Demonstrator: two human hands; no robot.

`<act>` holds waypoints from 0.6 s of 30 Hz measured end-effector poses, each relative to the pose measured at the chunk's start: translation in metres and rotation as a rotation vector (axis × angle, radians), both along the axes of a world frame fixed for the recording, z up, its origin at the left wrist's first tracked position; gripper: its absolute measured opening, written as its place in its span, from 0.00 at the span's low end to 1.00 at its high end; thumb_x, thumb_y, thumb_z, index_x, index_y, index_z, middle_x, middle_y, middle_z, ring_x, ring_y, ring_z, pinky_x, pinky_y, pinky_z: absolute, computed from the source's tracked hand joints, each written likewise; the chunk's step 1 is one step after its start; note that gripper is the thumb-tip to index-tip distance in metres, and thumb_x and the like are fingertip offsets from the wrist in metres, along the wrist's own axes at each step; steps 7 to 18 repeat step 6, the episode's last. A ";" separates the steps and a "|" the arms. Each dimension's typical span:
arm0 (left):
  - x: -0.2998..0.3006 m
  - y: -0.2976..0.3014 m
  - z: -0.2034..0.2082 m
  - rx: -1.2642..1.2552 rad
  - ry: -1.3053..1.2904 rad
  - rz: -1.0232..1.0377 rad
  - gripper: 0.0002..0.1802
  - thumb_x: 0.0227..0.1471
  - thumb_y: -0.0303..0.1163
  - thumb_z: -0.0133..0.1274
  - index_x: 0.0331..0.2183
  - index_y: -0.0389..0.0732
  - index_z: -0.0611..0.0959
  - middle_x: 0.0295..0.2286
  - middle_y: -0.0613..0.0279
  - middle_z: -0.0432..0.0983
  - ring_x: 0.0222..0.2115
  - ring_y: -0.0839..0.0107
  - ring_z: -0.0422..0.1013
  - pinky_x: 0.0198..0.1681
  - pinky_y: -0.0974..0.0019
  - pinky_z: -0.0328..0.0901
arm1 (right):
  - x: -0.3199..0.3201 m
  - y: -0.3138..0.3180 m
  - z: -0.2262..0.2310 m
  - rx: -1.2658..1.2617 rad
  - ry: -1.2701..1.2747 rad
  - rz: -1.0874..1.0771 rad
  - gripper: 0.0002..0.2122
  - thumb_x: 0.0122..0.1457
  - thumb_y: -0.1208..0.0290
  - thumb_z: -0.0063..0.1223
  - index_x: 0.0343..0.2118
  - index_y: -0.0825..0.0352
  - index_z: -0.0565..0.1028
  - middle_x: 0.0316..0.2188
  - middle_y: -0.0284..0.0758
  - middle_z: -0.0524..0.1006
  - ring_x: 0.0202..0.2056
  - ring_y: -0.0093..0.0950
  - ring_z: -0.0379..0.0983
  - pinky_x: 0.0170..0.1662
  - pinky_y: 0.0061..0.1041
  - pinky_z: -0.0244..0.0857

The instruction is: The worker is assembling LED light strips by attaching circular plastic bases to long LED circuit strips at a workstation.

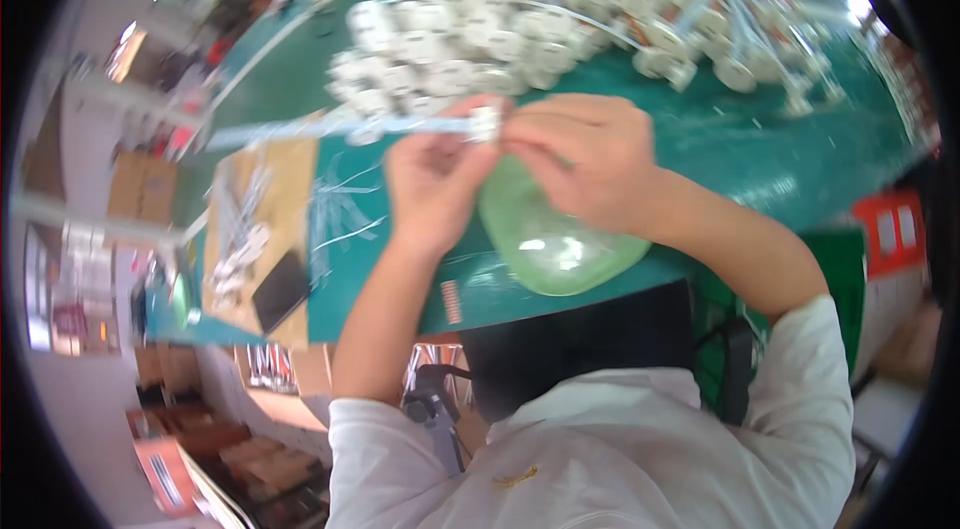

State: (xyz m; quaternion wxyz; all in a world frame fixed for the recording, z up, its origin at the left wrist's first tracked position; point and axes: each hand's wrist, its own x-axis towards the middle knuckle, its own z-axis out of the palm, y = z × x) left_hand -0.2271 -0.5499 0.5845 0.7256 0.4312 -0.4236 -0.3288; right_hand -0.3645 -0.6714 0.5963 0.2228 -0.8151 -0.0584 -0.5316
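Note:
My left hand (435, 169) is closed around a small white plastic part (485, 123) above the green table. From that part a pale blue cable-like strip (290, 131), blurred, stretches out to the left. My right hand (590, 154) meets the white part from the right, fingers pinched together; whatever sits between its fingertips is hidden. Just under both hands is a translucent green bowl (560, 274), whose contents I cannot make out. Beyond the hands lies a large heap of similar white parts (430, 39).
More white parts with blue and copper-coloured leads (740, 59) spread over the back right. At left, cardboard (295, 189) carries white pieces and a dark flat object (281, 291). Thin pale strips (340, 209) lie beside it. A black chair (580, 334) and red bin (888, 234) stand nearby.

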 end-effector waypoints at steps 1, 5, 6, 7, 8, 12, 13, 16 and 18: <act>-0.001 -0.004 0.008 0.054 -0.040 0.012 0.23 0.49 0.21 0.59 0.48 0.29 0.75 0.43 0.49 0.76 0.43 0.67 0.73 0.49 0.65 0.67 | -0.001 -0.001 -0.001 0.027 -0.014 -0.026 0.08 0.46 0.82 0.62 0.30 0.68 0.78 0.27 0.38 0.79 0.26 0.34 0.77 0.30 0.26 0.71; 0.045 0.019 0.054 0.329 -0.204 0.252 0.21 0.54 0.26 0.56 0.49 0.30 0.75 0.36 0.54 0.79 0.39 0.70 0.75 0.47 0.66 0.69 | -0.006 -0.004 0.009 -0.001 0.032 -0.050 0.08 0.47 0.82 0.62 0.32 0.67 0.79 0.30 0.39 0.80 0.29 0.32 0.78 0.32 0.25 0.72; 0.076 0.038 0.062 0.448 -0.311 0.298 0.23 0.53 0.31 0.57 0.50 0.31 0.74 0.37 0.55 0.79 0.40 0.68 0.76 0.47 0.66 0.69 | -0.004 -0.007 0.009 -0.021 0.034 -0.049 0.08 0.47 0.81 0.62 0.32 0.67 0.80 0.31 0.39 0.80 0.31 0.32 0.79 0.33 0.25 0.72; 0.076 0.038 0.062 0.448 -0.311 0.298 0.23 0.53 0.31 0.57 0.50 0.31 0.74 0.37 0.55 0.79 0.40 0.68 0.76 0.47 0.66 0.69 | -0.004 -0.007 0.009 -0.021 0.034 -0.049 0.08 0.47 0.81 0.62 0.32 0.67 0.80 0.31 0.39 0.80 0.31 0.32 0.79 0.33 0.25 0.72; 0.076 0.038 0.062 0.448 -0.311 0.298 0.23 0.53 0.31 0.57 0.50 0.31 0.74 0.37 0.55 0.79 0.40 0.68 0.76 0.47 0.66 0.69 | -0.004 -0.007 0.009 -0.021 0.034 -0.049 0.08 0.47 0.81 0.62 0.32 0.67 0.80 0.31 0.39 0.80 0.31 0.32 0.79 0.33 0.25 0.72; 0.076 0.038 0.062 0.448 -0.311 0.298 0.23 0.53 0.31 0.57 0.50 0.31 0.74 0.37 0.55 0.79 0.40 0.68 0.76 0.47 0.66 0.69 | -0.004 -0.007 0.009 -0.021 0.034 -0.049 0.08 0.47 0.81 0.62 0.32 0.67 0.80 0.31 0.39 0.80 0.31 0.32 0.79 0.33 0.25 0.72; 0.076 0.038 0.062 0.448 -0.311 0.298 0.23 0.53 0.31 0.57 0.50 0.31 0.74 0.37 0.55 0.79 0.40 0.68 0.76 0.47 0.66 0.69 | -0.004 -0.007 0.009 -0.021 0.034 -0.049 0.08 0.47 0.81 0.62 0.32 0.67 0.80 0.31 0.39 0.80 0.31 0.32 0.79 0.33 0.25 0.72; 0.076 0.038 0.062 0.448 -0.311 0.298 0.23 0.53 0.31 0.57 0.50 0.31 0.74 0.37 0.55 0.79 0.40 0.68 0.76 0.47 0.66 0.69 | -0.004 -0.007 0.009 -0.021 0.034 -0.049 0.08 0.47 0.81 0.62 0.32 0.67 0.80 0.31 0.39 0.80 0.31 0.32 0.79 0.33 0.25 0.72; 0.076 0.038 0.062 0.448 -0.311 0.298 0.23 0.53 0.31 0.57 0.50 0.31 0.74 0.37 0.55 0.79 0.40 0.68 0.76 0.47 0.66 0.69 | -0.004 -0.007 0.009 -0.021 0.034 -0.049 0.08 0.47 0.81 0.62 0.32 0.67 0.80 0.31 0.39 0.80 0.31 0.32 0.79 0.33 0.25 0.72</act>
